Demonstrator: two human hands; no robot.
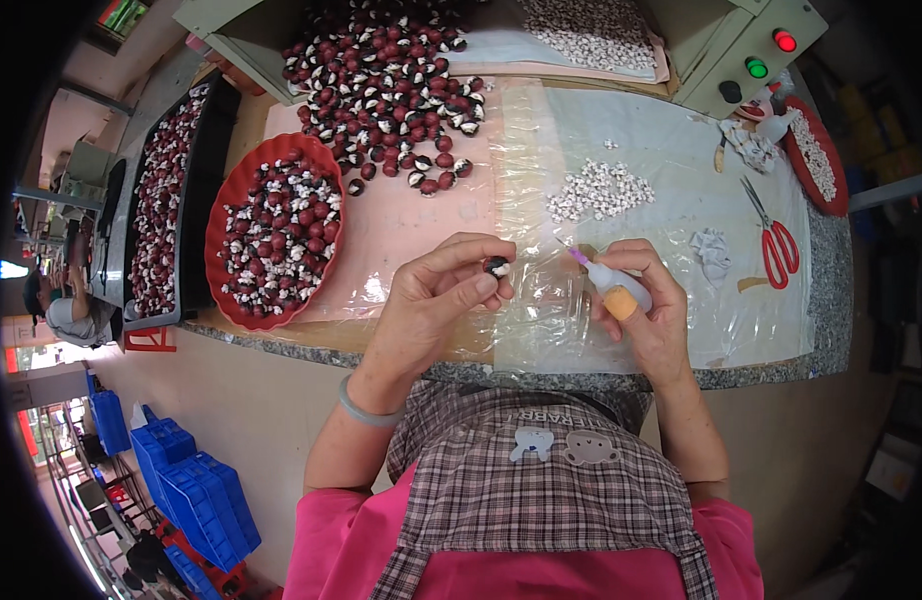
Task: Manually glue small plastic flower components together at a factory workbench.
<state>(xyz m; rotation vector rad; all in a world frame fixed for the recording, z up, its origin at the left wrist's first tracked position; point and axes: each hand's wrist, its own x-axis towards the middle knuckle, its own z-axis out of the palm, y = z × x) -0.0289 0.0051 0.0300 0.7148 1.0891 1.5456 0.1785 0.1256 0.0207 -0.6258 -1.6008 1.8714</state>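
My left hand (446, 285) pinches a small black and white ball (496, 267) between thumb and fingers, a little above the plastic-covered table. My right hand (646, 300) is wrapped round a white squeeze bottle (611, 282) with a purple collar and a thin needle tip, which points up and left toward the ball. The tip and the ball are apart. An orange-tan wrap (620, 301) covers part of a right-hand finger. Beyond the bottle lies a loose pile of tiny white pieces (599, 192).
A red scalloped tray (227, 290) of dark red balls and white bits stands left, beside a long black tray (186, 130). More balls (391, 90) heap at the back. Red-handled scissors (778, 250), crumpled tissue (712, 254) and a red dish (839, 200) lie right. A person (76, 300) sits far left.
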